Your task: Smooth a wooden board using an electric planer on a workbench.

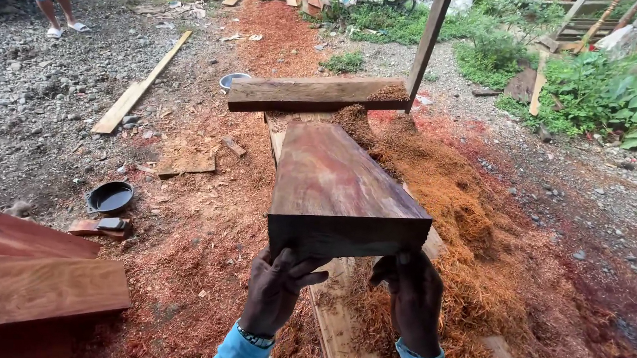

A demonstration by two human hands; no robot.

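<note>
Fingers [295, 265] of the left hand [276, 292] are curled up under the near end of the thick slab [336, 183], spread a bit, thumb-side tips hooked on the lower edge; right hand [415, 299] is set the same way, fingers pressed close together against the end face. Both are closed on wood, not pinching, more cupping from below.

Judged for a good lift: weight should be kept even btw. both hands, wrists straight, slab kept level so the far end isn't dragged off its support. A grip further under the bottom face would likely be safer than tips only; the end is heavy & smooth.

Slab: long, thick, reddish-brown w/ pink and pale streaks, top planed smooth, end grain dark. Near end is held up in front of the person, far end runs toward a cross beam [311, 94]; what carries it there can't be told. Orange-red shavings [440, 191] are heaped beside it, right side.
</note>
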